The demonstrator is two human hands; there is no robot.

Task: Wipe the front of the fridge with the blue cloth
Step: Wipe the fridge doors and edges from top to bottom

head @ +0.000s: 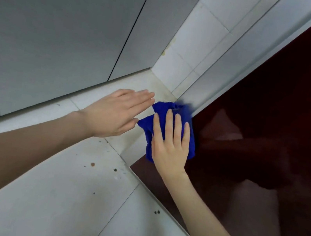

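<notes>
Right hand (171,141) presses blue cloth (161,111) flat against fridge (262,125).

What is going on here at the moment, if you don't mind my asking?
A person is wiping the dark red front of the fridge with a blue cloth. The right hand presses the cloth flat against the door near its left edge, low down by the floor. The left hand is open and empty, held beside the cloth without gripping anything. The tiled floor below shows a few small dark spots.
</notes>
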